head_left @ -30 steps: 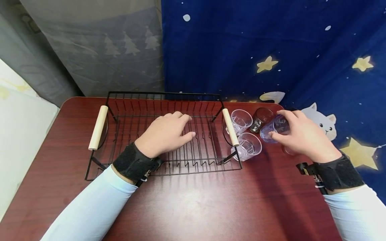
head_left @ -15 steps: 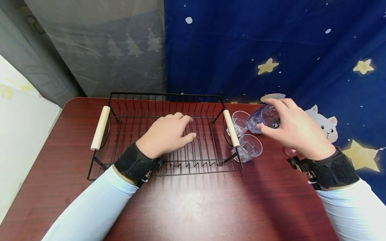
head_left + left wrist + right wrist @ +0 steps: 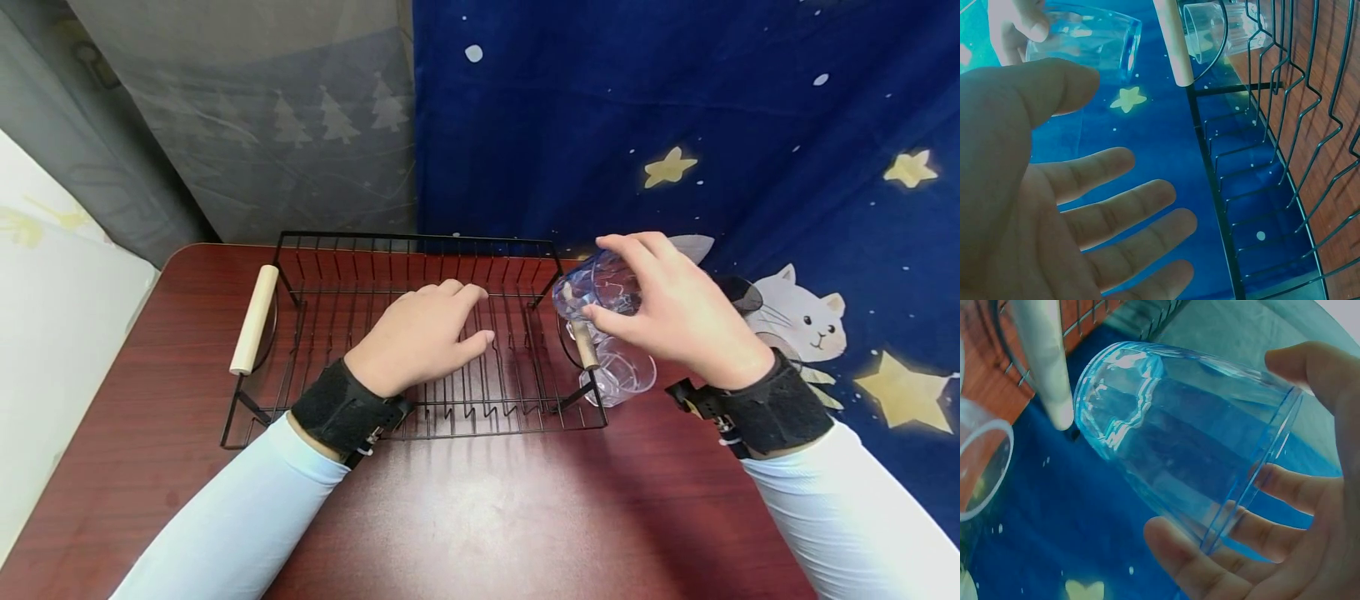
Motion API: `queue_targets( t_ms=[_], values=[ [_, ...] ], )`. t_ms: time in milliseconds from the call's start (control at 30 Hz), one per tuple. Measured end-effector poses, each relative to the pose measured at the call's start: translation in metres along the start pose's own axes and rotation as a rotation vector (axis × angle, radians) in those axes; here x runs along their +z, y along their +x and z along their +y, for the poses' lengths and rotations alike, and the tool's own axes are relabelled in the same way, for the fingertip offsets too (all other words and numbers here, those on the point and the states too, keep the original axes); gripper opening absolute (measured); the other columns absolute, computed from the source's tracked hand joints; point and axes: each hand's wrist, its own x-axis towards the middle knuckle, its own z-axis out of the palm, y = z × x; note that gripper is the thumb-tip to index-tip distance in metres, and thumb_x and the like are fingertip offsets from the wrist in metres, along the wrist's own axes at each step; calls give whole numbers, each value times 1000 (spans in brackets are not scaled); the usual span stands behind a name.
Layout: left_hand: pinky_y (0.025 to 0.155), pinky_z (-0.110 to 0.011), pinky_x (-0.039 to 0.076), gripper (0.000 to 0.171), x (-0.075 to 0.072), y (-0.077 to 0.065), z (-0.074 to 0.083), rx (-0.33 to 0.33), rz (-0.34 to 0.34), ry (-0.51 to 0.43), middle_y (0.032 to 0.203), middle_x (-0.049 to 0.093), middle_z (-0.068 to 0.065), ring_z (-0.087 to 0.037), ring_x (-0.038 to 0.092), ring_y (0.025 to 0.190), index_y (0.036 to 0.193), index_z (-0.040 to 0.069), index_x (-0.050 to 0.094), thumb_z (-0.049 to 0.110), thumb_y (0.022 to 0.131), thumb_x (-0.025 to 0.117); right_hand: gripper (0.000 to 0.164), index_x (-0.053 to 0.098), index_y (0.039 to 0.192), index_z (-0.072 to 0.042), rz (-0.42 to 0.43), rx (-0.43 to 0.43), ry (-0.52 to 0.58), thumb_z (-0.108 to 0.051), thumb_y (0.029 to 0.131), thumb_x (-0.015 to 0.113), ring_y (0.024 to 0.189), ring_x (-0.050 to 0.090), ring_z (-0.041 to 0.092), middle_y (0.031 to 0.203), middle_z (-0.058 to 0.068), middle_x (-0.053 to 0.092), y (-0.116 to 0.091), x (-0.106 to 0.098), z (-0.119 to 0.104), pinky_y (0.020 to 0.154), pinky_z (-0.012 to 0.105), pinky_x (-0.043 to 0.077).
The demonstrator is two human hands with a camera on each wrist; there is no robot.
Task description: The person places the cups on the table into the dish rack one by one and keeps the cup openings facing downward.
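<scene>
My right hand holds a clear blue tumbler near its rim, thumb on one side and fingers on the other. The tumbler is tipped on its side, its base pointing left over the wooden handle at the right end of a black wire dish rack. In the right wrist view, the tumbler's base overlaps the tip of that handle. My left hand hovers over the rack with fingers spread and nothing in it. A clear glass stands just right of the rack; another beside it is mostly hidden.
A second wooden handle tops the rack's left end. Beyond my right hand shows a dark see-through glass. The red-brown table meets a blue star-patterned curtain at the back.
My right hand has carried the blue tumbler leftward from among the glasses to the rack's right handle, tipping it further onto its side. The left hand stays over the rack.
</scene>
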Motion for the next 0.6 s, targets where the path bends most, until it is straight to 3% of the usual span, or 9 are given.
queue_targets(
  t_ms=[367, 600],
  values=[
    [92, -45, 53, 63, -1, 2, 1, 6, -8, 1, 131, 61, -10, -29, 63, 113, 143, 11, 52, 52, 95, 57, 79, 48, 146, -18, -81, -81, 126, -46, 80, 82, 110, 56, 21, 136, 6, 51, 7, 16, -17, 89, 46, 52],
    [89, -44, 54, 68, -1, 2, 0, 14, -21, 0, 128, 62, -8, -26, 65, 108, 143, 13, 51, 56, 91, 62, 78, 48, 146, -20, -108, -126, 198, -47, 81, 81, 122, 53, 20, 140, 4, 51, 11, 20, -28, 98, 47, 49]
  ],
)
